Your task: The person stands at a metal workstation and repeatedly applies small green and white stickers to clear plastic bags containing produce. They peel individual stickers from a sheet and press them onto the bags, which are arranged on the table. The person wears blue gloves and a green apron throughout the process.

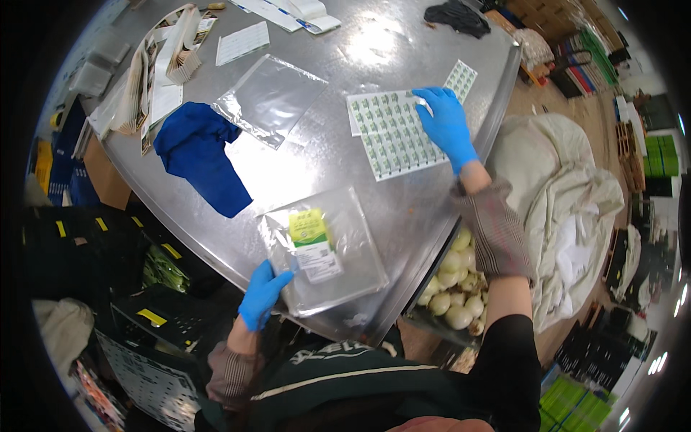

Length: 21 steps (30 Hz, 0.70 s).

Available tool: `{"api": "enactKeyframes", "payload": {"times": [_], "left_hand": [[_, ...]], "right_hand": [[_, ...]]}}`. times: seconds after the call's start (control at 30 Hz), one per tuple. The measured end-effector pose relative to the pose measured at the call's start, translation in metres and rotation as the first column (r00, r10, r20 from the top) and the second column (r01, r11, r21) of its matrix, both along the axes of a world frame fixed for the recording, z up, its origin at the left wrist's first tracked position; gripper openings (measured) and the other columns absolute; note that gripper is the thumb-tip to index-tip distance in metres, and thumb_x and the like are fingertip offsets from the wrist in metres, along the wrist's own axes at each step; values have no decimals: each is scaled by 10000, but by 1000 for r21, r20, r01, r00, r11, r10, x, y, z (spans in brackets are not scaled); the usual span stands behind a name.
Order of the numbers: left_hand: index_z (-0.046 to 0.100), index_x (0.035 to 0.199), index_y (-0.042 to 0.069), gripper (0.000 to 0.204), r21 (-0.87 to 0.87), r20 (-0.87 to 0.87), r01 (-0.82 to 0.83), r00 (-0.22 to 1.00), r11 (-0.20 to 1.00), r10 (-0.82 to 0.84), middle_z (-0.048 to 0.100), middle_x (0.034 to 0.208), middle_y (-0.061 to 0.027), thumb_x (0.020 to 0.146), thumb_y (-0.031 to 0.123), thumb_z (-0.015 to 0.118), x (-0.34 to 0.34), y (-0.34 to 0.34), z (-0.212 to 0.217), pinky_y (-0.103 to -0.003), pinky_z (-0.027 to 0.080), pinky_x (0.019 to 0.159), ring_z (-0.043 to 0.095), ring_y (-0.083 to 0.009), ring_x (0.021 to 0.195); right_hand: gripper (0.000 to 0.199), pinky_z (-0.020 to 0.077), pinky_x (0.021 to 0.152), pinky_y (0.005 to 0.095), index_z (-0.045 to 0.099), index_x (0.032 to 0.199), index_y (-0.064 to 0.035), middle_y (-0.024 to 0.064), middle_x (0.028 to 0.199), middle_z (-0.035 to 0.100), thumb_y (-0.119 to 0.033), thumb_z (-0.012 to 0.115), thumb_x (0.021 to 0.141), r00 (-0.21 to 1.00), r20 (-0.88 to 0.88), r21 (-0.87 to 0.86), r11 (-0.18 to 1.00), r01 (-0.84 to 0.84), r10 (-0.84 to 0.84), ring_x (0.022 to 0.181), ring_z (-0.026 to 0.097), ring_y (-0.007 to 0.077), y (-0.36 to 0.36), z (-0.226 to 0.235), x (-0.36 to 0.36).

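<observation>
A stack of clear plastic bags (355,263) lies at the table's near edge, the top one bearing a green, yellow and white label (309,241). My left hand (263,297), in a blue glove, grips the stack's left edge, thumb on top; its other fingers are partly hidden. Further off to the right, my gloved right hand (448,128) is over a sheet of small green-and-white stickers (392,137). Its thumb and forefinger pinch a small white sticker at the sheet's upper right. Another narrow sticker sheet (461,78) lies just beyond that hand.
On the metal table (324,162) lie a blue cloth (201,155), another clear bag (273,97), folded papers (173,54) and a black cloth (458,18). A crate of peeled onions (453,291) stands below the right edge, beside a big pale sack (554,201). Dark crates (79,245) stand at left.
</observation>
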<state>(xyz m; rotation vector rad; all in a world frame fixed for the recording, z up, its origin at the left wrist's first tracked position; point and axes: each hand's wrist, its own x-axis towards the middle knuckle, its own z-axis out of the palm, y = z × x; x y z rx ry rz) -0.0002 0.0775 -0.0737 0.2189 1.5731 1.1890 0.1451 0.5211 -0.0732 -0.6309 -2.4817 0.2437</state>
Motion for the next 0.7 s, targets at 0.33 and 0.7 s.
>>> {"api": "enactKeyframes", "payload": {"times": [0.33, 0.7], "left_hand": [[430, 1371, 64, 657, 236, -907, 335, 414, 912, 82, 470, 1330, -163, 797, 202, 719, -42, 189, 54, -408, 339, 1059, 386, -324, 1299], [678, 992, 3, 158, 445, -197, 114, 980, 888, -26, 691, 887, -49, 889, 114, 632, -13, 264, 25, -236, 481, 762, 616, -92, 801]], "right_hand": [[172, 480, 700, 283, 668, 995, -27, 48, 824, 650, -143, 637, 872, 993, 42, -800, 599, -35, 114, 755, 589, 115, 28, 32, 21], [135, 501, 792, 308, 684, 973, -57, 72, 933, 676, -96, 637, 853, 979, 21, -487, 857, -167, 203, 879, 628, 163, -14, 76, 51]]}}
